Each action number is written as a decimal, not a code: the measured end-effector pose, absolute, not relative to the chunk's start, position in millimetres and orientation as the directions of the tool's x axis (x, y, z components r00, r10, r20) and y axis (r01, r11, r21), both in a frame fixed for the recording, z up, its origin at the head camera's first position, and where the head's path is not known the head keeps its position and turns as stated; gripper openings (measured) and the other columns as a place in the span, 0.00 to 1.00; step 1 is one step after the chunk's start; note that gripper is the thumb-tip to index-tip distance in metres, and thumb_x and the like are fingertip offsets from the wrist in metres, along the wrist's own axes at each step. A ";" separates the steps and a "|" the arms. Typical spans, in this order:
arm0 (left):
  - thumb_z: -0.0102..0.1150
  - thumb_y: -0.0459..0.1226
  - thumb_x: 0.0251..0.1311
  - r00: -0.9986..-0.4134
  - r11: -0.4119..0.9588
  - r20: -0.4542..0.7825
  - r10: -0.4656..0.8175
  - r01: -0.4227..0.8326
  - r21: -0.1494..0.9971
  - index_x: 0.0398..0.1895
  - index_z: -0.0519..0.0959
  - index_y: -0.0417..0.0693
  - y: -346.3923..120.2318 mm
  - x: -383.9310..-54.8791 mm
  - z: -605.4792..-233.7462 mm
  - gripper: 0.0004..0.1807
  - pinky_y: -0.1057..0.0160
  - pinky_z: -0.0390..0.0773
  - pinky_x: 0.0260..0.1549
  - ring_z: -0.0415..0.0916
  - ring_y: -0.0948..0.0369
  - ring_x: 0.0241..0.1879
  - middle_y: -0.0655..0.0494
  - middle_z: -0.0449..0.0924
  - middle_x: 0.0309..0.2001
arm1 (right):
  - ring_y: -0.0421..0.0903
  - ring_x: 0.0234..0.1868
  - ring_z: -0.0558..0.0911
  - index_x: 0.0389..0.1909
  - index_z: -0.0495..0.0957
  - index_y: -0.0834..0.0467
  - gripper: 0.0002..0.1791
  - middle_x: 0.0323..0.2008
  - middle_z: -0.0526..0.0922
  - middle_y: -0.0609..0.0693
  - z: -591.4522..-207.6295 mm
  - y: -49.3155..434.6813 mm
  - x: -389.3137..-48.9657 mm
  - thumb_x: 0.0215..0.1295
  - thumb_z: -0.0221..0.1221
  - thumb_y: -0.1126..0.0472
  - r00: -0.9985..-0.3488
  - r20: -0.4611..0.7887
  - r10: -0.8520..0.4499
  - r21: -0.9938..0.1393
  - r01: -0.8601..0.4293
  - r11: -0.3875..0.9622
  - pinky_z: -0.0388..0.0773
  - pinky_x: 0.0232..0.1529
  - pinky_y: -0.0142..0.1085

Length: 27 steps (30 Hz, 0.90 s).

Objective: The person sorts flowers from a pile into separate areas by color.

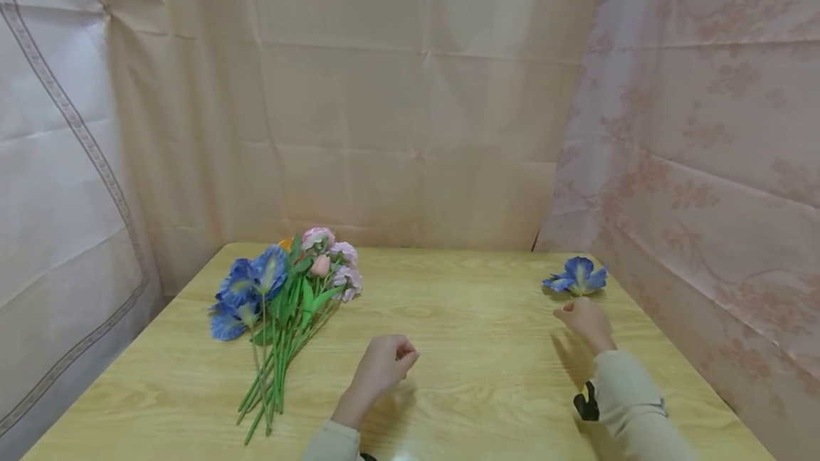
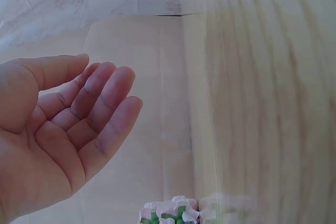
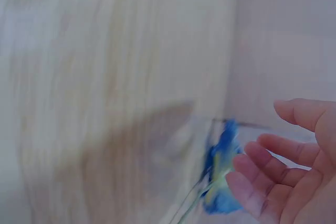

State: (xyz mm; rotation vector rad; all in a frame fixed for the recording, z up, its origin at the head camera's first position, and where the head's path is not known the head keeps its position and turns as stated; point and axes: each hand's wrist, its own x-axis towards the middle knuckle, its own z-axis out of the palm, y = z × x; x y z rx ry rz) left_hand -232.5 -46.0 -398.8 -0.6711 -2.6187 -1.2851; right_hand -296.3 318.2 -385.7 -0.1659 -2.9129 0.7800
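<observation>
A single blue artificial flower lies near the table's far right corner. My right hand is just on the near side of it, fingers loosely bent. In the right wrist view, the blossom appears behind the fingertips, its thin green stem trailing away, and the thumb stands apart from the fingers with nothing between. Over the middle front of the table, my left hand hovers with relaxed, slightly curved fingers; the left wrist view shows its palm bare.
On the table's left lies a bunch of artificial flowers: blue blossoms, pink blossoms, a pink tulip and green stems pointing toward the front. Beige cloth hangs behind the wooden table, and patterned cloth on the right.
</observation>
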 end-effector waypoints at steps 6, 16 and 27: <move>0.56 0.31 0.56 -0.892 0.533 0.313 0.326 0.446 0.719 0.23 0.77 0.40 -47.5 -231.2 -400.1 0.05 0.71 0.70 0.13 0.69 0.69 0.14 0.60 0.71 0.18 | 0.55 0.32 0.76 0.40 0.76 0.70 0.20 0.34 0.78 0.63 -374.6 296.7 -288.0 0.60 0.54 0.54 -0.991 0.114 0.063 -0.528 -0.007 0.849 0.72 0.30 0.46; 0.57 0.31 0.55 -0.881 0.558 0.353 0.315 0.472 0.682 0.24 0.77 0.40 -51.2 -232.7 -397.3 0.05 0.72 0.68 0.14 0.66 0.70 0.16 0.60 0.72 0.19 | 0.59 0.38 0.77 0.40 0.76 0.71 0.21 0.38 0.78 0.64 -357.9 260.8 -265.2 0.60 0.56 0.54 -0.976 0.216 -0.020 -0.571 -0.143 0.809 0.73 0.36 0.48; 0.58 0.31 0.53 -0.872 0.580 0.384 0.304 0.489 0.652 0.22 0.77 0.41 -55.4 -235.5 -398.9 0.05 0.71 0.67 0.15 0.65 0.71 0.16 0.61 0.72 0.18 | 0.52 0.35 0.78 0.38 0.78 0.68 0.16 0.34 0.80 0.57 -362.7 227.4 -239.1 0.58 0.58 0.58 -0.965 0.254 -0.058 -0.611 -0.207 0.764 0.74 0.35 0.43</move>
